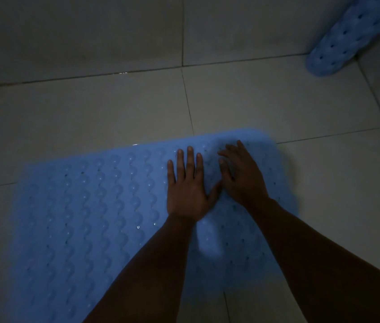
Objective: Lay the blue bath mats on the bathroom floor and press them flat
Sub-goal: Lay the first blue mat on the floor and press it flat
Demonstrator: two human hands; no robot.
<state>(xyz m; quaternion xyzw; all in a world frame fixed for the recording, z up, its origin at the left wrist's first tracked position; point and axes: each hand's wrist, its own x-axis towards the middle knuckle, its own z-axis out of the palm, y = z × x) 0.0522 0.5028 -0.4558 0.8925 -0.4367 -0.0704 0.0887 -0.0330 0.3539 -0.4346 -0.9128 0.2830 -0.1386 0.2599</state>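
A blue bath mat (86,217) with wavy rows of bumps and small holes lies spread on the tiled floor, filling the lower left and middle of the head view. My left hand (188,190) presses flat on its far right part, fingers straight and together. My right hand (242,176) rests on the mat just beside it, palm down with fingers spread toward the mat's far edge. A second blue mat (350,36) leans in the top right corner, partly cut off by the frame.
Pale floor tiles (105,108) with dark grout lines surround the mat. A wall of similar tiles (79,31) rises beyond the floor seam at the top. The room is dim.
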